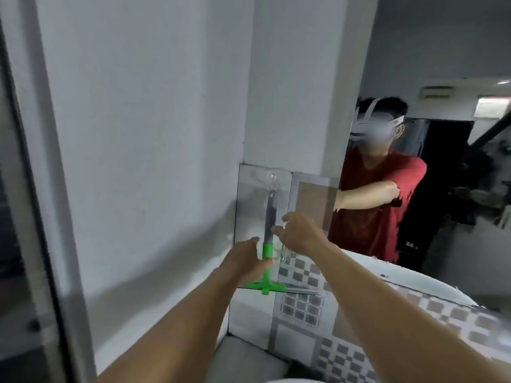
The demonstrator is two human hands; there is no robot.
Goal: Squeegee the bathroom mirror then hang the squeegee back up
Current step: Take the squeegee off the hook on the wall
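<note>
The squeegee [268, 217] has a grey handle, a green neck and a green crossbar with a clear blade at the bottom. It hangs upright against the tiled wall, its top loop just under a clear hook [273, 180]. My left hand [249, 258] is closed around the green neck from the left. My right hand [300, 232] hovers just right of the handle with fingers apart, holding nothing. The mirror [442, 64] fills the right side and reflects a person in a red shirt.
A grey door frame [41, 189] runs down the left side. White painted wall [152, 120] lies between the frame and the hook. Patterned checkered tiles [318, 313] cover the wall below the mirror. A white curved basin edge [414, 275] sits at the lower right.
</note>
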